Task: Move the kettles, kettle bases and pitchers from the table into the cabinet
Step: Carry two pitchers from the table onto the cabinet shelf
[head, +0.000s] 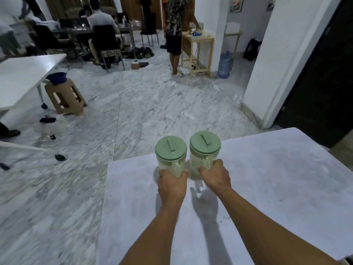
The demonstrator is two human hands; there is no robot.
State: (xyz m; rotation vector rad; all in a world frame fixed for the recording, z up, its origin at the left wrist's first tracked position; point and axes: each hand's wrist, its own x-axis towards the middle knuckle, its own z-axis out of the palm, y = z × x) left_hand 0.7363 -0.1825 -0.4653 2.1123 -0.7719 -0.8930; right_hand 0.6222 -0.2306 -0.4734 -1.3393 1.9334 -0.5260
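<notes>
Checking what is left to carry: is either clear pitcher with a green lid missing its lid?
No: the left clear pitcher and the right clear pitcher each have a round green lid seated on top.

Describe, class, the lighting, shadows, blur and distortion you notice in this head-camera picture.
Head view: dim, bluish light; the left hand and right hand, each gripping a green-lidded pitcher, cast soft shadows toward the camera on the white table; floor at left smeared by motion blur; wide-angle lens bends the doorframe.

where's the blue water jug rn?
Head view, upper right: the blue water jug stands on the floor against the white pillar, just right of the wooden stand.
</notes>
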